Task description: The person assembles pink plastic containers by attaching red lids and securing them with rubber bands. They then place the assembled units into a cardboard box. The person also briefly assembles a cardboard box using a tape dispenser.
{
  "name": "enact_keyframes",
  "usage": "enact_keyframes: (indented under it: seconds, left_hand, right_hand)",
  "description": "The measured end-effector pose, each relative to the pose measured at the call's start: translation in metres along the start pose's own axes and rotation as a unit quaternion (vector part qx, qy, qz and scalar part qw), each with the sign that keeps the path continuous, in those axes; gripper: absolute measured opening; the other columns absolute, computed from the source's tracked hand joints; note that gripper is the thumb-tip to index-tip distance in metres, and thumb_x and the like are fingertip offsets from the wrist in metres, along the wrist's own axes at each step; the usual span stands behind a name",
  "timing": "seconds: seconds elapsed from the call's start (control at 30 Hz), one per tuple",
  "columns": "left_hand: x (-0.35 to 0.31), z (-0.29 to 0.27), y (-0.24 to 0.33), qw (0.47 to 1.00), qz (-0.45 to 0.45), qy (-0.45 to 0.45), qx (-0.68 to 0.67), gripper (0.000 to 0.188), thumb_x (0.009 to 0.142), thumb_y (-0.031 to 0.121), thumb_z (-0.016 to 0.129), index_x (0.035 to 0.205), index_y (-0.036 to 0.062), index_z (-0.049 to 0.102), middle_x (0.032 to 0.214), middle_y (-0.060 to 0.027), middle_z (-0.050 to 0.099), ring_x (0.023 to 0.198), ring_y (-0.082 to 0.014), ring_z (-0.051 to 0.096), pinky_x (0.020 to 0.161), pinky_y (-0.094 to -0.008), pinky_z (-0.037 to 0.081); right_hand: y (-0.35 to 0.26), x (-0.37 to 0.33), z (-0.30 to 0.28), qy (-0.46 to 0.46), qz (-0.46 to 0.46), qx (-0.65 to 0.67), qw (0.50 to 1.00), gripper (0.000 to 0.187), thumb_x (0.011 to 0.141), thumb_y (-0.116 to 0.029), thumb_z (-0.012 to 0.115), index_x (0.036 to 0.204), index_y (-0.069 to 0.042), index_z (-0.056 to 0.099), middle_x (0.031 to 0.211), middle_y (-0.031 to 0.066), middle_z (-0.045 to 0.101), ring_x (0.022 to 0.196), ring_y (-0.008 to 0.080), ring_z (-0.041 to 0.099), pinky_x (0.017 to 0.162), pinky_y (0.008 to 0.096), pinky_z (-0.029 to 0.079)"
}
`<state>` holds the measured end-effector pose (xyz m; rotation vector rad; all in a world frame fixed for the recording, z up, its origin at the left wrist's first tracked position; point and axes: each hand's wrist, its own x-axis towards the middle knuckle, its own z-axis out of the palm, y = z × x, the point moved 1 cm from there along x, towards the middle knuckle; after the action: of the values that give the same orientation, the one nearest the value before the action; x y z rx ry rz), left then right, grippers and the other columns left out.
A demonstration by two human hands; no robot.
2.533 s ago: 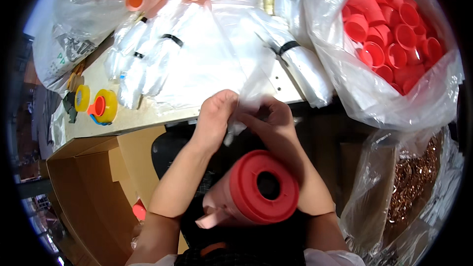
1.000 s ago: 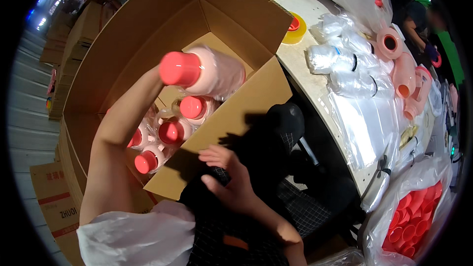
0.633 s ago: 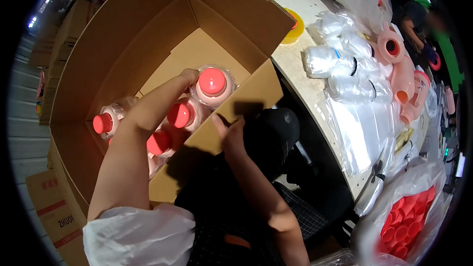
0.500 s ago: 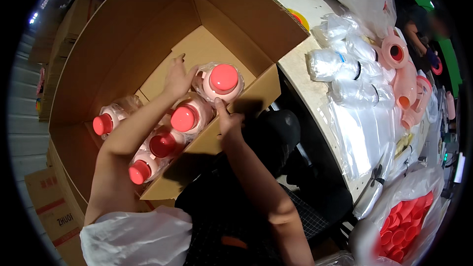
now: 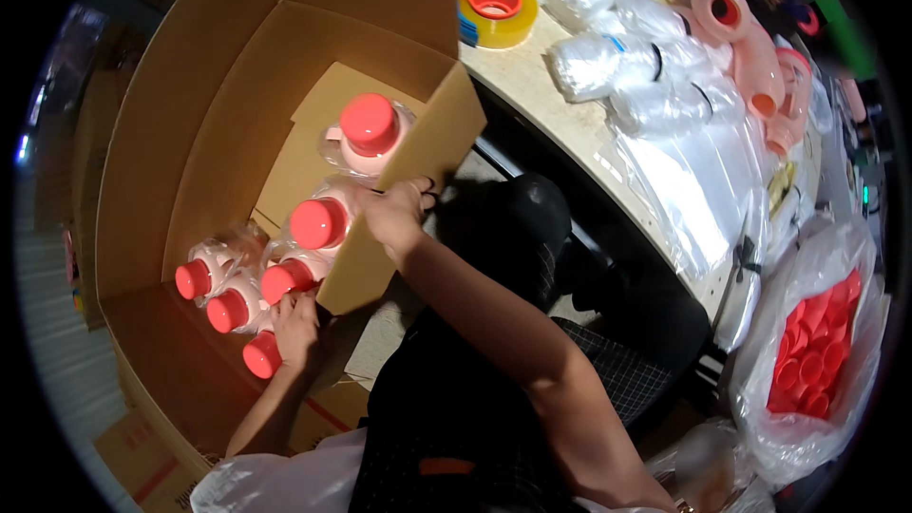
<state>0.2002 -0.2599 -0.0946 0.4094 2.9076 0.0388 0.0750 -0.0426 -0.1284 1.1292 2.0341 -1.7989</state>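
Observation:
Several pink bottles with red caps, wrapped in clear plastic, stand in an open cardboard box (image 5: pixel 142 180). My left hand (image 5: pixel 296 331) is at the near-left group, its bent fingers against the red cap of one bottle (image 5: pixel 288 279). Beside that hand are a near bottle (image 5: pixel 261 354) and another bottle (image 5: pixel 227 311). My right hand (image 5: pixel 394 214) grips the top edge of the box's near wall, next to a bottle (image 5: pixel 318 223). Farther along that wall stands a separate bottle (image 5: pixel 370 124). The lower parts of the bottles are mostly hidden.
On the table to the right lie a yellow tape roll (image 5: pixel 513 24), bundled clear bags (image 5: pixel 608 62), flat plastic sheets (image 5: pixel 679 199) and unwrapped pink bottle bodies (image 5: pixel 760 66). A clear bag of red caps (image 5: pixel 812 351) stands at the right. Someone else's arm shows at far right.
My left hand has drawn back from the box's far part to the near-left bottles. My right hand has left the farthest bottle for the box edge. The view has shifted.

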Motion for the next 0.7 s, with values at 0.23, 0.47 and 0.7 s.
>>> enact_keyframes:
  seconds: [0.23, 0.47, 0.7]
  left_hand:
    - [0.01, -0.011, -0.028, 0.997, 0.067, 0.023, -0.014, 0.061, 0.074, 0.015, 0.081, 0.126, -0.0033, 0.055, 0.108, -0.0177, 0.06, 0.107, -0.0363, 0.05, 0.094, -0.0484, 0.036]
    - [-0.036, 0.032, -0.041, 0.979, 0.083, 0.178, -0.059, 0.072, 0.056, 0.01, 0.082, 0.124, 0.003, 0.058, 0.123, -0.0163, 0.06, 0.116, -0.0379, 0.054, 0.098, -0.0496, 0.043]
    - [-0.09, 0.265, -0.074, 0.931, -0.242, -0.01, -0.274, 0.049, 0.089, 0.024, 0.072, 0.129, 0.0005, 0.056, 0.125, -0.0213, 0.063, 0.114, -0.0378, 0.06, 0.1, -0.0447, 0.047]
  right_hand:
    - [-0.003, -0.004, 0.023, -0.022, -0.01, 0.043, 0.999, 0.071, 0.074, -0.028, 0.081, 0.112, 0.005, 0.031, 0.116, 0.0299, 0.043, 0.111, 0.0394, 0.048, 0.092, 0.0472, 0.047]
    - [0.011, -0.02, 0.039, 0.022, -0.007, 0.055, 0.998, 0.076, 0.076, -0.025, 0.081, 0.12, 0.005, 0.027, 0.122, 0.0341, 0.037, 0.115, 0.0442, 0.047, 0.097, 0.0495, 0.047]
    - [0.026, -0.013, 0.041, -0.051, -0.009, 0.031, 0.998, 0.085, 0.079, -0.029, 0.08, 0.129, 0.011, 0.023, 0.132, 0.0342, 0.032, 0.121, 0.0402, 0.049, 0.088, 0.0429, 0.057]
